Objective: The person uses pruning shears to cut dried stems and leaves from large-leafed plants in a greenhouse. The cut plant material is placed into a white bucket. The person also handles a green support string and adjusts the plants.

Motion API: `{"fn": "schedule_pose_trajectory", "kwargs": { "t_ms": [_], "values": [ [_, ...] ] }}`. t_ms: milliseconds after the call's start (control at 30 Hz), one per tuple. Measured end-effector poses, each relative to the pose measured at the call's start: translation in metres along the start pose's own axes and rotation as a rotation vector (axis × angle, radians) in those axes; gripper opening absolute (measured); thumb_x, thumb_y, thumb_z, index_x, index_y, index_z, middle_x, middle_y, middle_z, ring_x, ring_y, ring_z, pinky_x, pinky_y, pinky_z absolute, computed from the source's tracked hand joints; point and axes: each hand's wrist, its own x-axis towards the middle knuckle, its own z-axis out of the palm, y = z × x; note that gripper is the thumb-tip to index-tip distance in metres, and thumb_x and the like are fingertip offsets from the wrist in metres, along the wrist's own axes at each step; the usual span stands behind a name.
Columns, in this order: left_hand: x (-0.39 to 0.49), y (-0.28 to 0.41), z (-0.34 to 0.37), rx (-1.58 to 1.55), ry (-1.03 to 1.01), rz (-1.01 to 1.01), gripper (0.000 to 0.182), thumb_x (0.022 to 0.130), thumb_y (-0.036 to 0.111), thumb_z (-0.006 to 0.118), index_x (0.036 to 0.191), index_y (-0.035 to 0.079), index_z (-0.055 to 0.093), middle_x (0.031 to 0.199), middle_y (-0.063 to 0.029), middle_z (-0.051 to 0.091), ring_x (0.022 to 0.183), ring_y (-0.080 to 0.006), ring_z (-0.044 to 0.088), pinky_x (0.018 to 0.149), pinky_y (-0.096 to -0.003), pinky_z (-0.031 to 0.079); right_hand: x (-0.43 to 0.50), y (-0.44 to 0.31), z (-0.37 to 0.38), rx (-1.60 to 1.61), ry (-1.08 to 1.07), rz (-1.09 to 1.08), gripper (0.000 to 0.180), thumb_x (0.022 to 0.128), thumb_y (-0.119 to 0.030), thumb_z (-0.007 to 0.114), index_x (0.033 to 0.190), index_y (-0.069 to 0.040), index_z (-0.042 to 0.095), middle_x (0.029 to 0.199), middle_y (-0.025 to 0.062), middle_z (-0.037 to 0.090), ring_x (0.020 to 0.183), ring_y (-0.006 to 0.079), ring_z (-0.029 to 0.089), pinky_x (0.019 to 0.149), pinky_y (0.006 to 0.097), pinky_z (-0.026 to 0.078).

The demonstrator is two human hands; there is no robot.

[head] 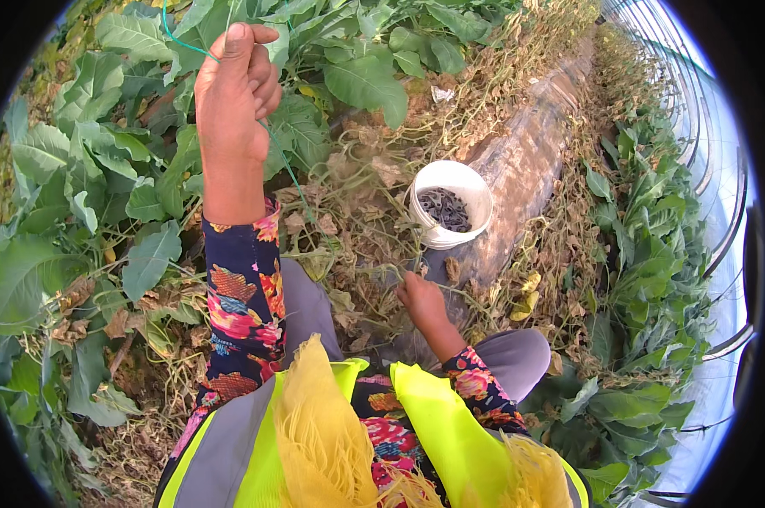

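Note:
My left hand [239,95] is raised at the upper left, its fingers closed on a thin green string [287,162]. One part of the string runs up past the top edge; another hangs down from the hand towards the dry vines. Low at the centre, my right hand [424,303] grips a pale green vine stem [392,268] close to the ground. Just beyond it stands a white plastic bucket [419,209], slightly tilted, with many small dark clips [445,208] inside.
Large-leaved green plants [147,60] fill the left side, and another leafy row [652,267] runs along the right. Withered vines cover the ground around a strip of dirty plastic mulch film [522,171]. Curved hoops and translucent sheeting [716,235] edge the far right.

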Motion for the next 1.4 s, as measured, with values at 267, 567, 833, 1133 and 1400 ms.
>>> {"fn": "schedule_pose_trajectory", "kwargs": {
  "t_ms": [267,567,833,1133,1400],
  "values": [
    [-0.004,0.026,-0.009,0.032,0.017,0.132,0.032,0.100,0.030,0.057,0.098,-0.001,0.065,0.058,0.0066,0.032,0.046,-0.0027,0.025,0.043,-0.0217,0.020,-0.016,0.051,0.010,-0.134,-0.365,0.203,0.042,0.087,-0.041,0.065,0.109,-0.005,0.063,0.103,0.0179,0.070,0.091,0.0383,0.068,0.076,0.0448,0.054],
    [-0.017,-0.002,0.019,-0.004,-0.218,-0.078,0.038,0.102,0.037,0.051,0.100,0.001,0.064,0.058,0.0070,0.027,0.046,-0.0028,0.024,0.043,-0.0221,0.019,0.086,-0.102,-0.140,0.975,0.231,-0.234,0.068,0.091,-0.030,0.067,0.145,0.001,0.038,0.130,0.0166,0.057,0.121,0.0252,0.055,0.103,0.0387,0.042],
    [-0.018,0.003,0.012,-0.096,-0.570,-0.146,0.094,0.089,0.081,0.017,0.096,0.000,0.065,0.058,0.0018,0.044,0.045,-0.0023,0.024,0.042,-0.0197,0.020,0.107,-0.179,-0.144,1.208,0.012,-0.496,0.113,0.078,-0.053,0.076,0.154,0.000,0.012,0.142,0.0245,0.044,0.133,0.0323,0.043,0.113,0.0463,0.030],
    [-0.017,0.006,-0.004,-0.392,-0.823,-0.253,0.123,0.060,0.102,0.013,0.098,-0.005,0.062,0.055,-0.0015,0.046,0.040,-0.0042,0.031,0.039,-0.0208,0.024,0.079,-0.218,-0.121,0.899,-0.035,-0.501,0.112,0.077,-0.042,0.078,0.153,0.004,0.010,0.124,0.0273,0.055,0.112,0.0363,0.058,0.098,0.0418,0.043],
    [-0.017,0.016,0.001,-0.294,-0.856,-0.255,0.107,0.065,0.098,0.034,0.095,-0.001,0.061,0.057,-0.0038,0.050,0.041,-0.0085,0.044,0.037,-0.0213,0.029,0.075,-0.193,-0.133,0.906,-0.100,-0.430,0.040,0.102,-0.026,0.051,0.137,-0.007,0.051,0.066,0.0116,0.058,0.058,0.0261,0.059,0.060,0.0359,0.048]
  ]
}}
